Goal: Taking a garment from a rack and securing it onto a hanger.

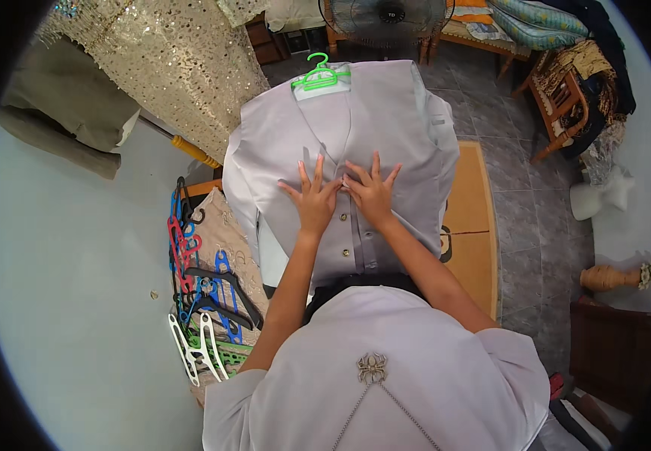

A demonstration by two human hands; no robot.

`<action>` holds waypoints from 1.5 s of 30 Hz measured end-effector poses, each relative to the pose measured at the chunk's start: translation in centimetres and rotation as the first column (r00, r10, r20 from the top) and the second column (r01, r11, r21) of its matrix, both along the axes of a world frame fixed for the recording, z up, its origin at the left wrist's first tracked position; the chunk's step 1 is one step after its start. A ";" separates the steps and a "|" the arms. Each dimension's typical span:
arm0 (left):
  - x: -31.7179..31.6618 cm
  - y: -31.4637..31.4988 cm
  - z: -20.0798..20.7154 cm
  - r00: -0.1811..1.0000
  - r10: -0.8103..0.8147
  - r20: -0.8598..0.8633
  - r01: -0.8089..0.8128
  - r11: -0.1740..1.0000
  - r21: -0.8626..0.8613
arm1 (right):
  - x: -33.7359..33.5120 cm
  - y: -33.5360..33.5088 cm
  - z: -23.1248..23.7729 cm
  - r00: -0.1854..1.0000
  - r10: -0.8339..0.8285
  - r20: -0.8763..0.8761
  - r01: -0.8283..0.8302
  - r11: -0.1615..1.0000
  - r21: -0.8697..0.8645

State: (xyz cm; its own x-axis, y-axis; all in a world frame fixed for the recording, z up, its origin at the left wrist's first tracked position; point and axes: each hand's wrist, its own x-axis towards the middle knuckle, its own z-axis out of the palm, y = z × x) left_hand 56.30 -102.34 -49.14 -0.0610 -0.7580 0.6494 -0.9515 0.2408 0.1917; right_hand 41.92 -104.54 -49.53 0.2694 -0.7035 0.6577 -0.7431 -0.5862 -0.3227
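A light grey vest (393, 124) lies front up on the table, with a bright green hanger (321, 78) showing at its neck. White cloth (242, 177) shows beneath the vest on the left. At the middle of the front opening, my left hand (315, 201) pinches the vest's edge between thumb and index finger, its other fingers spread. Opposite it, my right hand (371, 192) pinches the same spot, fingertips meeting the left ones. Whatever small part sits between them is covered. Below, round metallic buttons (345, 253) run down the front, where the two edges lie apart.
Several coloured hangers (224, 289) are piled on beige cloth to the left. A sequinned garment (167, 64) hangs at the upper left. Wooden tabletop (470, 255) shows to the right. Further off stand a fan (389, 19) and a wooden chair (562, 109) heaped with clothes.
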 end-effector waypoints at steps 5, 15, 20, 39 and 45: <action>0.0 0.1 0.3 0.994 -0.046 -0.099 0.052 0.997 0.057 | -0.3 0.0 -0.1 1.000 0.012 -0.022 -0.012 1.000 -0.010; 1.1 0.1 0.0 0.994 -0.104 -0.009 0.104 0.979 0.178 | -0.4 -0.3 -1.4 0.999 0.042 -0.016 -0.040 0.994 0.097; 1.7 -0.5 -0.8 0.987 -0.120 0.109 0.115 0.992 0.051 | 0.0 -0.2 -1.1 0.997 0.075 -0.001 -0.074 0.987 0.146; 0.5 0.8 -0.4 0.990 0.047 -0.133 -0.028 0.990 0.139 | -0.5 -0.1 -1.6 0.998 0.060 -0.026 -0.059 0.997 0.050; -0.3 0.9 -1.1 0.990 0.080 -0.121 -0.059 0.984 0.166 | -0.4 0.2 -1.5 0.997 0.072 0.034 -0.075 0.993 0.090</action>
